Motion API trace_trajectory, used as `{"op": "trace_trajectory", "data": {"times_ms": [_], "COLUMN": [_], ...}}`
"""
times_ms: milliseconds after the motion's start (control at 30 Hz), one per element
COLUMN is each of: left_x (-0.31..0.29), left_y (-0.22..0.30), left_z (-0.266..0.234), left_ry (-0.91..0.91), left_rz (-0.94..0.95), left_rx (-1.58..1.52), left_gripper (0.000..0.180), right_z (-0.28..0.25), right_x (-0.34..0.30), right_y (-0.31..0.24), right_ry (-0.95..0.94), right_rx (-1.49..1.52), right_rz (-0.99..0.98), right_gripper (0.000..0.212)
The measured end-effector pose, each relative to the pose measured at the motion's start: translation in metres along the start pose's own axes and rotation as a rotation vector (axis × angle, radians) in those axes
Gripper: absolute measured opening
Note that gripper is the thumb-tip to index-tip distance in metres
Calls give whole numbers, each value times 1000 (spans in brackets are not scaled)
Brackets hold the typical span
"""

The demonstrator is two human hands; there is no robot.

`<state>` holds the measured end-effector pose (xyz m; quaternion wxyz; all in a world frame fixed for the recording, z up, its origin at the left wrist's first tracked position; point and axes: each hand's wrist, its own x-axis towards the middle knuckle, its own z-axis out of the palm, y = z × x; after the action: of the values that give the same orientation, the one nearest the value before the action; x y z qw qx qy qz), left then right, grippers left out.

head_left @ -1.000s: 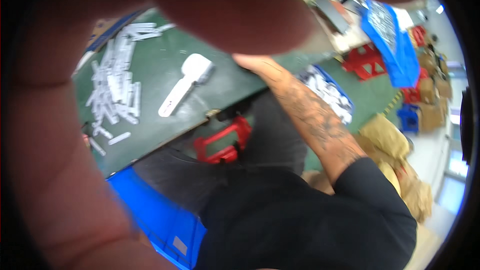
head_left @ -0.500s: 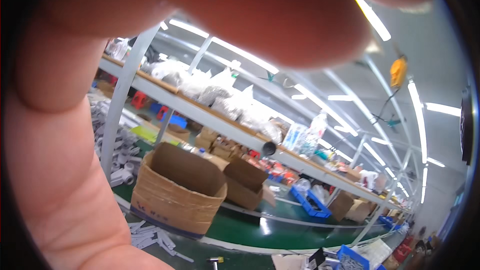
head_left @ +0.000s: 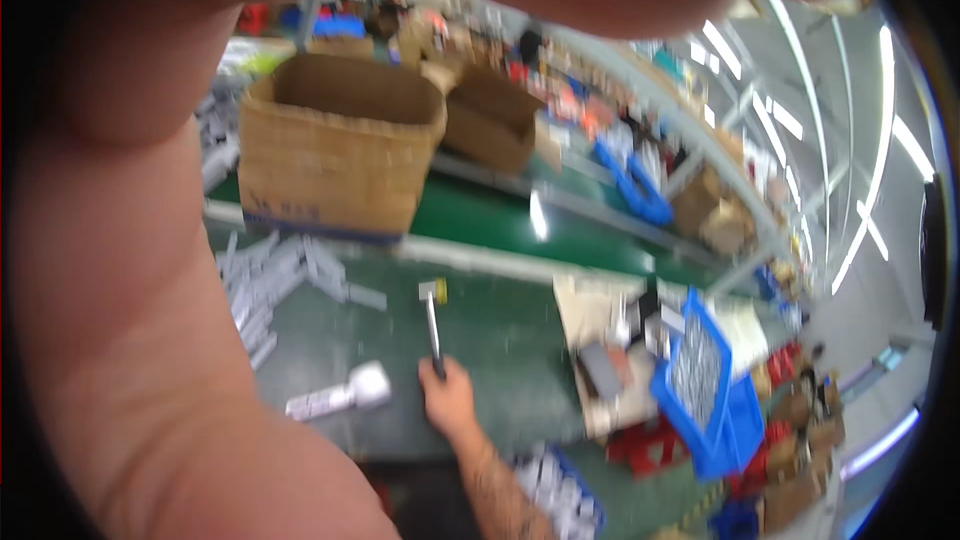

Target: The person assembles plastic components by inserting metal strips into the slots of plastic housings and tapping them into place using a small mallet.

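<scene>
My left hand [head_left: 130,280] looms blurred, very near the view, along the left side, its fingers bent over the top edge. It is closed round something hidden from sight. Lower down, my right hand [head_left: 450,402] grips the dark handle of a small hammer [head_left: 433,330]. The hammer's head, with a yellow face on one side, points away over the dark green table [head_left: 510,340]. To its left lies a white part [head_left: 345,395] with a round end and a flat shank. A heap of thin grey strips [head_left: 265,285] lies farther left.
A large open cardboard box [head_left: 335,165] stands behind the strips, another box [head_left: 490,120] beside it. On the right, blue bins [head_left: 690,370] hold small metal pieces, next to a cardboard sheet [head_left: 570,330]. A tray of pale parts [head_left: 560,495] sits near my right forearm.
The view has tilted down, so the boxes sit higher and more of the table shows. My right hand on the hammer has come into sight. My left hand stays up close.
</scene>
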<state>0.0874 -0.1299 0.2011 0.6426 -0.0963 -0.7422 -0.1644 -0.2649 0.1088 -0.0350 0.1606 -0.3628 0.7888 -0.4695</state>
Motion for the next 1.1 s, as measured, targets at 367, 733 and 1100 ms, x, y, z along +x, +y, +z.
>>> {"op": "trace_trajectory", "data": {"times_ms": [367,733,1100], "left_x": [-109,-192,-176], "left_y": [-60,-119,-194], "left_z": [-21,-5,56], "left_ry": [-374,-542,-982], "left_rz": [-937,-1108,-492], "left_rx": [610,723,610], "left_gripper": [34,26,22], "right_z": [18,3,-2], "right_x": [-23,-14,-17], "right_y": [0,11,-2], "right_ry": [-16,24,62], "right_rx": [-48,42,-129], "right_rz": [36,61,32], "right_gripper": [29,19,31]}}
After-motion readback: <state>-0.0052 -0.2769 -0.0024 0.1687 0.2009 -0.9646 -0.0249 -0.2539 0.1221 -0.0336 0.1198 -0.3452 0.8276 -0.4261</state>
